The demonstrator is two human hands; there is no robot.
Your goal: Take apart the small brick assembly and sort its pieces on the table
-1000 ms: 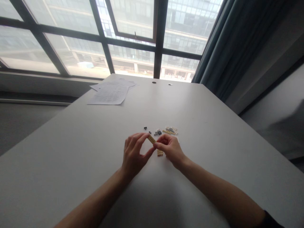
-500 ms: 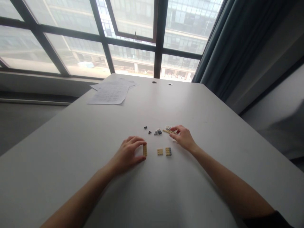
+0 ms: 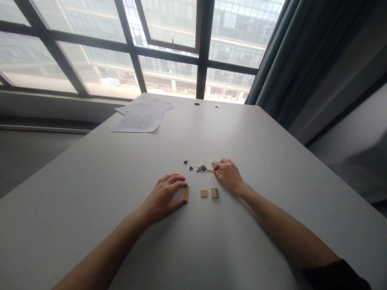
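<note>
My left hand (image 3: 167,194) holds a tan studded building brick (image 3: 186,194) by its ends, between thumb and index finger, low over the white table. To the right lie a small tan brick plate (image 3: 204,193) and a tan-and-grey brick block (image 3: 215,193), side by side and apart. My right hand (image 3: 228,175) is closed at the fingertips over a long tan brick (image 3: 209,170), partly hidden under the fingers. White brick pieces (image 3: 214,162) lie just behind those fingertips. A cluster of grey pieces (image 3: 201,168) sits left of the right hand.
Two small black pieces (image 3: 185,162) lie behind the left hand, a little apart. Printed paper sheets (image 3: 139,119) overlap at the table's far left. Two round spots (image 3: 196,104) show near the far edge of the white table (image 3: 193,249). Windows and a dark curtain (image 3: 272,76) stand beyond.
My right hand has moved slightly left and its fingers have closed over the long tan brick, which has shifted slightly. The brick in my left hand now shows more of its studded face.
</note>
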